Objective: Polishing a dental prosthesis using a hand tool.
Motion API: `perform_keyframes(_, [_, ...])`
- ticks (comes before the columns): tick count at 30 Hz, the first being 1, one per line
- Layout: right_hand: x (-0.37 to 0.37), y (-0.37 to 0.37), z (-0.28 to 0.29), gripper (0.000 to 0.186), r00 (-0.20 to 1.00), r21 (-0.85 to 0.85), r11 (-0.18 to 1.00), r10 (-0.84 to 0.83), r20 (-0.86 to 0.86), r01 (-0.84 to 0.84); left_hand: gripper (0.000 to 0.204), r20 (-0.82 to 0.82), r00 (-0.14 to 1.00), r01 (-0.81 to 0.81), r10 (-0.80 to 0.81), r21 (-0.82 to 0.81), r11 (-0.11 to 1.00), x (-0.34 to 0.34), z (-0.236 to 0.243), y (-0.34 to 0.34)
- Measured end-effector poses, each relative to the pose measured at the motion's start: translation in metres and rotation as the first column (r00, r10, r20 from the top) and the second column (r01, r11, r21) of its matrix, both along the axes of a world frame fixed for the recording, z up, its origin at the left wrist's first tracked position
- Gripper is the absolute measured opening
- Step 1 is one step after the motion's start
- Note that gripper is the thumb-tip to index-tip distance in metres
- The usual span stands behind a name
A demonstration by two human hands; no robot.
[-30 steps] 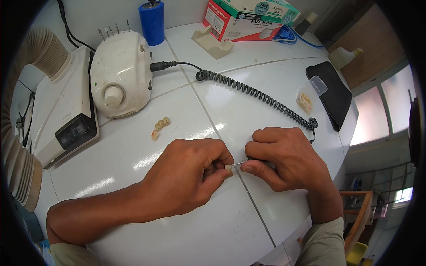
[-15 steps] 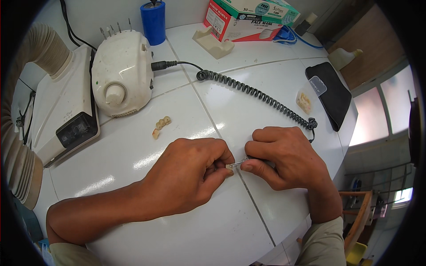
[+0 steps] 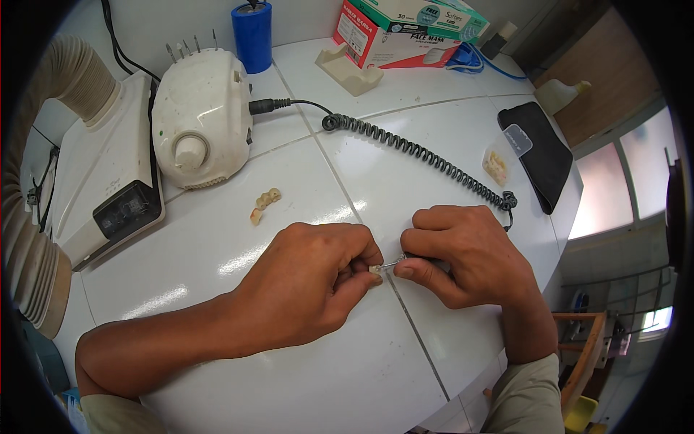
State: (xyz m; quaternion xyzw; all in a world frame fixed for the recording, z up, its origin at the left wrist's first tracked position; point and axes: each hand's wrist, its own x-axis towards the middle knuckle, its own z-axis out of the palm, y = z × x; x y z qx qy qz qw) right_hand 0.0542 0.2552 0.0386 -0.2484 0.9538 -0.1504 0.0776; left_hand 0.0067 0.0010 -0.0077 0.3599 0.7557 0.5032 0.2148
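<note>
The left hand (image 3: pixel 311 282) was closed, pinching a small cream tooth-shaped piece (image 3: pixel 374 270) between thumb and fingers. The right hand (image 3: pixel 463 253) was closed around a thin metal-tipped handpiece (image 3: pixel 394 264), its tip touching the piece. Both hands rested on the white tiled tabletop (image 3: pixel 303 376), near a black coiled cable (image 3: pixel 426 155).

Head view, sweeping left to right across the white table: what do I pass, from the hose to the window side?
Ribbed hose → grey-white box unit → white motor unit with knob → left hand → small tooth piece → right hand → black pouch.
</note>
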Motion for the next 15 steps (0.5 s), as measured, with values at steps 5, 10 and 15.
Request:
perform_keyframes(5, [0.0007,-0.0002,-0.0007,0.035,1.000,-0.006,1.000,-0.001,-0.007,0.001,0.018,-0.002,1.000,0.003,-0.003,-0.012,1.000,-0.0004,0.0010,0.0004])
perform_keyframes(10, [0.0007,0.0004,-0.0023,0.036,1.000,-0.007,1.000,-0.001,-0.027,0.001,0.018,-0.008,1.000,0.010,-0.010,-0.013,1.000,-0.0003,0.0015,0.0008])
perform_keyframes(15, [0.0002,0.0021,-0.0038,0.036,0.999,-0.034,0.999,0.014,-0.039,-0.016,0.017,0.017,1.000,0.000,0.000,-0.020,1.000,-0.0001,0.0025,0.0006])
